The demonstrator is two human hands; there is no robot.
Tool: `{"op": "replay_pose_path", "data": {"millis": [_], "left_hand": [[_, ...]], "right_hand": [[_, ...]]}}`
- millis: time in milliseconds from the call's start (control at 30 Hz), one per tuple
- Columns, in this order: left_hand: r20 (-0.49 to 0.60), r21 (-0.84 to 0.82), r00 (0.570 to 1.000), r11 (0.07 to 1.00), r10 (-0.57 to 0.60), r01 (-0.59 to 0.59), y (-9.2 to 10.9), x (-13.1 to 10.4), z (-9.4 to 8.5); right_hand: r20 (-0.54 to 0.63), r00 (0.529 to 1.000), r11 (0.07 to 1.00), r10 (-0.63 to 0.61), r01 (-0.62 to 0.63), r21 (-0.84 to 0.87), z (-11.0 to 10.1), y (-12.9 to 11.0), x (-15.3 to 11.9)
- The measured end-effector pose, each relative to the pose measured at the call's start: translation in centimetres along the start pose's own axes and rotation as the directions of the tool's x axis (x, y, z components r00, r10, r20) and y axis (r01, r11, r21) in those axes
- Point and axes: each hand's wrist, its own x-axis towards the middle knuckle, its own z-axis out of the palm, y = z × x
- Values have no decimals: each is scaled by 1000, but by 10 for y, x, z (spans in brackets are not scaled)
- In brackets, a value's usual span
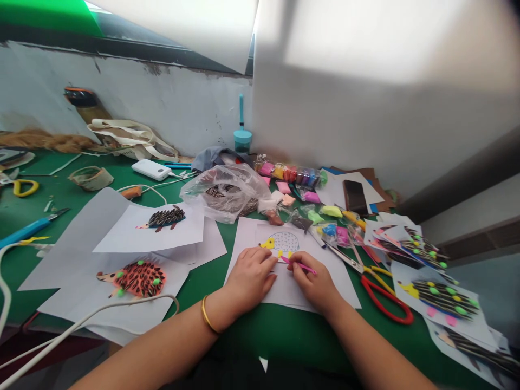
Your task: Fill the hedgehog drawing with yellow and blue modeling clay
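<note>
A sheet of white paper [339, 287] lies in front of me with a hedgehog drawing [287, 241], its round body outlined in blue with small marks. The hedgehog's face [267, 244] is filled with yellow clay, and small yellow clay feet [280, 254] sit under the body. My left hand [249, 275] rests flat on the paper, fingers stretched just below the face. My right hand [316, 283] pinches a pink clay modelling tool [305, 267]. The tool's pointed end is close to the yellow feet; whether it touches them I cannot tell.
Red-and-yellow scissors [384, 292] lie to the right, beside finished hedgehog pictures [444, 300]. Behind the paper are a plastic bag of seeds [227, 192] and several clay packets [311, 196]. More hedgehog pictures [142, 279], a white cable [101, 310] and a blue craft knife [30, 230] lie left.
</note>
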Motion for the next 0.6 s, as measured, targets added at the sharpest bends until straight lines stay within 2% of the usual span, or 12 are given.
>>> {"op": "replay_pose_path", "data": {"millis": [100, 267, 600], "left_hand": [[-27, 4, 999, 1000, -24, 24, -1, -5, -3], [-24, 53, 999, 998, -37, 38, -2, -9, -8], [-4, 66, 1000, 998, -23, 23, -1, -8, -7]], "right_hand": [[-12, 998, 998, -58, 57, -25, 0, -5, -4], [47, 992, 989, -121, 125, -80, 4, -14, -14], [104, 975, 974, -197, 207, -96, 8, -13, -15]]}}
